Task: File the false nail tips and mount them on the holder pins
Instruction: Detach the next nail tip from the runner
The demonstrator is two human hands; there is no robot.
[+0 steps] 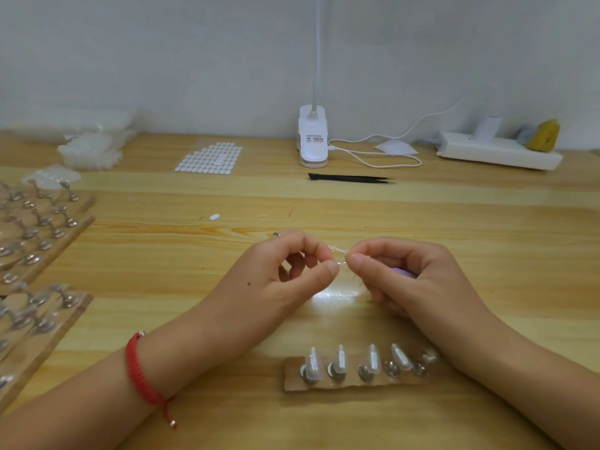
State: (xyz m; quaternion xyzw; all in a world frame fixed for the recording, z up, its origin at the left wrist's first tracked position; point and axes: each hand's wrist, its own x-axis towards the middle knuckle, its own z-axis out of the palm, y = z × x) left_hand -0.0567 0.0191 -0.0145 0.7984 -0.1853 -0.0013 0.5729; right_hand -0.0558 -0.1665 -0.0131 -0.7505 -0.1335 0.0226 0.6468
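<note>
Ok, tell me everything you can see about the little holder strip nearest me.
The holder strip is a short brown strip, wood or card by its look, lying flat on the table, nearest the camera. Five metal pins stand in a row on it; four clearly carry clear nail tips; the rightmost is blurred.

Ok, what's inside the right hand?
The right hand pinches a clear nail tip with thumb and forefinger; the left hand pinches its other end. Something purple shows under the curled fingers; the hand covers the rest, so it cannot be identified.
</note>
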